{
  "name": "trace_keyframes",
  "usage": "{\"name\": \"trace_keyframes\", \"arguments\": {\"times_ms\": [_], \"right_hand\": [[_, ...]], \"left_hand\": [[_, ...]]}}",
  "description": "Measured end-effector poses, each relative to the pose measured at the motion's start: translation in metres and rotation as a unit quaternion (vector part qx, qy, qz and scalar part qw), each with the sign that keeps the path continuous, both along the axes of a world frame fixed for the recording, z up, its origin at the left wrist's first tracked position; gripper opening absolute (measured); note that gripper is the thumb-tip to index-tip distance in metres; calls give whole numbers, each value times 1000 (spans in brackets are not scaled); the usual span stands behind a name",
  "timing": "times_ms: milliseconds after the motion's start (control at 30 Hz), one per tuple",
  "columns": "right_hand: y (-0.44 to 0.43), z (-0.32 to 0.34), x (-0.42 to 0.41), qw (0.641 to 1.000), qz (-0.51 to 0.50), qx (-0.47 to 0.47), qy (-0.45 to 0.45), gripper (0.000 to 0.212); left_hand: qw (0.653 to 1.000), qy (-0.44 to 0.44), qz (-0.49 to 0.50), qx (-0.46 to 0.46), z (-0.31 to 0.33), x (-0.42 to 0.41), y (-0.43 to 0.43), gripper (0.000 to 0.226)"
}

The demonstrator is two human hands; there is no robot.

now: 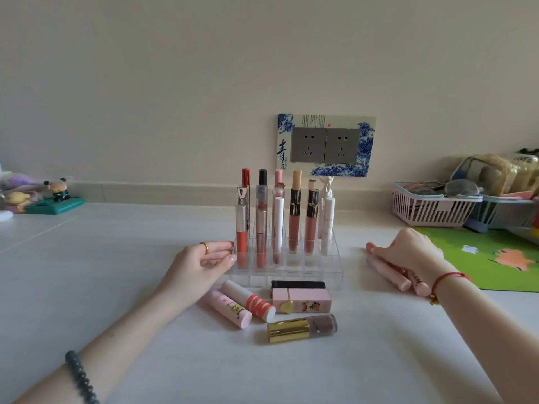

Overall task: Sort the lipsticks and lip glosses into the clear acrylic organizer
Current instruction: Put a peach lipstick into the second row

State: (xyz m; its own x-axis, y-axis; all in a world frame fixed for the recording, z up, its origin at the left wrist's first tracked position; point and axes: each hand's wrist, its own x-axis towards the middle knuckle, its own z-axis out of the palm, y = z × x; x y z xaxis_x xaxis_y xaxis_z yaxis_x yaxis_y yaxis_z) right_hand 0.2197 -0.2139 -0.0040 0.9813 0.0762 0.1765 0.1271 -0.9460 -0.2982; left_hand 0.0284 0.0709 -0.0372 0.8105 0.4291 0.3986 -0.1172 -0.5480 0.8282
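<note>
Gripping pink tubes [393,277], right hand [408,252], left hand [201,263] touching organizer [291,276], 青 sticker [283,150]

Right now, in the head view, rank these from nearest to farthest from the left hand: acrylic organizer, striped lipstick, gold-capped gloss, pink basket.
1. acrylic organizer: touching the left hand at its fingertips.
2. striped lipstick: lying just right of the wrist.
3. gold-capped gloss: lying front centre.
4. pink basket: far right, by the wall.

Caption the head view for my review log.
Left hand touches the partly filled acrylic organizer; right hand grips pink tubes beside it.
</note>
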Motion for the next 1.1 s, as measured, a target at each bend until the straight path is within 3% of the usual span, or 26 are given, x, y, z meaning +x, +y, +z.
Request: {"name": "trace_keyframes", "arguments": {"times_ms": [133,233,300,400,467,567,700,900,1100], "right_hand": [[-1,3,-1,1000,13,12,-17,57],[-5,12,-5,990,61,99,-85,71],[-5,22,-15,960,111,212,-145,68],[6,34,-41,876,185,388,-218,30],[19,36,-59,836,252,451,-182,18],[41,31,-81,806,325,482,-108,14],[74,20,-96,811,355,458,-77,8],[99,13,-92,825,323,443,-139,11],[98,-2,-90,858,292,399,-142,9]], "left_hand": [[1000,-5,-1,-3,1,1,0,19],[1000,-7,-5,-9,1,1,0,19],[1000,-8,-7,-9,1,0,0,19],[1000,-7,-10,-6,1,1,0,20],[1000,-9,-14,-13,1,2,1,23],[999,-6,-18,-31,0,2,2,27],[999,0,-19,-32,0,3,4,29],[999,1,-26,-22,0,1,3,30],[1000,2,-16,-11,2,2,2,32]]}}
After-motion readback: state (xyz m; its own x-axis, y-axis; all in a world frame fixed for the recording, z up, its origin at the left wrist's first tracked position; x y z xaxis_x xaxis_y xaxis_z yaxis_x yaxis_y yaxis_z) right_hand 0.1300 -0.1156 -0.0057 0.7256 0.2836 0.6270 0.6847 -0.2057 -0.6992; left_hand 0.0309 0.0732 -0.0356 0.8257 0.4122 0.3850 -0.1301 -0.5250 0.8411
